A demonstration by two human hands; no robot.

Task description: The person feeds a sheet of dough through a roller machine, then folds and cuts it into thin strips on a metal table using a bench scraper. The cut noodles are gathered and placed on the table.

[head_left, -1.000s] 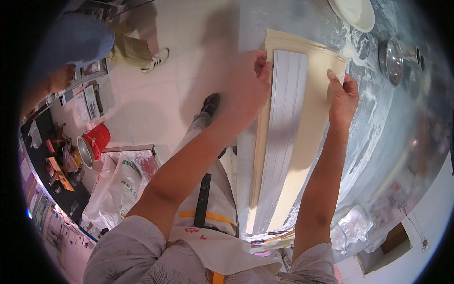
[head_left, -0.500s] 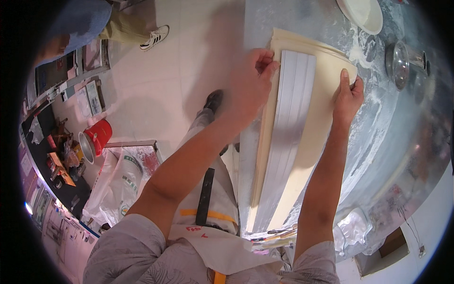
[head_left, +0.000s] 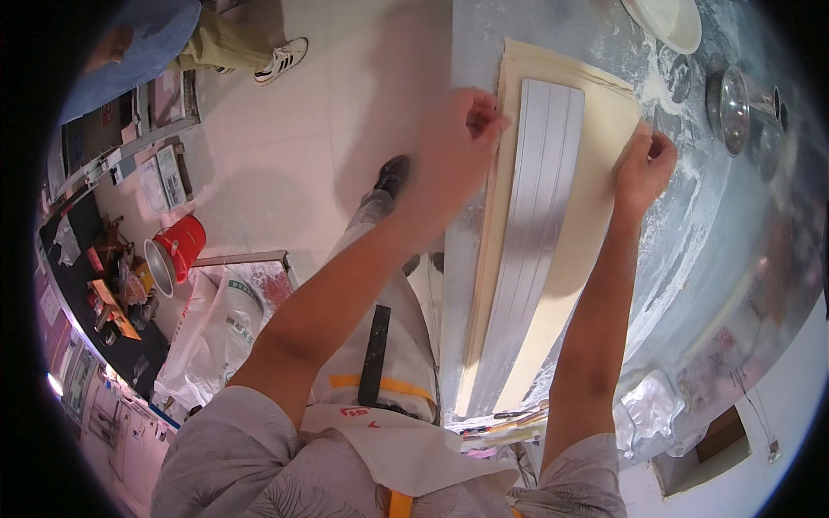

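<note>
A stack of pale yellow dough sheets point(head_left: 596, 129) lies lengthwise on the floury metal table point(head_left: 682, 250). On the stack rests a long grey strip with lengthwise grooves point(head_left: 540, 190), narrowing toward me in the view. My left hand point(head_left: 466, 129) is at the stack's far left edge, thumb and fingers curled together at the dough. At the far right edge my right hand point(head_left: 643, 173) has its thumb against the sheet and its other fingers bent; the part under them is hidden.
A white bowl point(head_left: 669, 22) and a shiny metal bowl point(head_left: 732, 112) stand on the table beyond my right hand. To the left are a red bucket point(head_left: 181, 246) and a white plastic sack point(head_left: 220, 324). A person's shoe point(head_left: 283, 60) shows on the floor at the far left.
The dough's far right corner, held up under my right thumb before, now lies lower. Stack and strip sit slightly higher in the view. My left hand has hardly moved.
</note>
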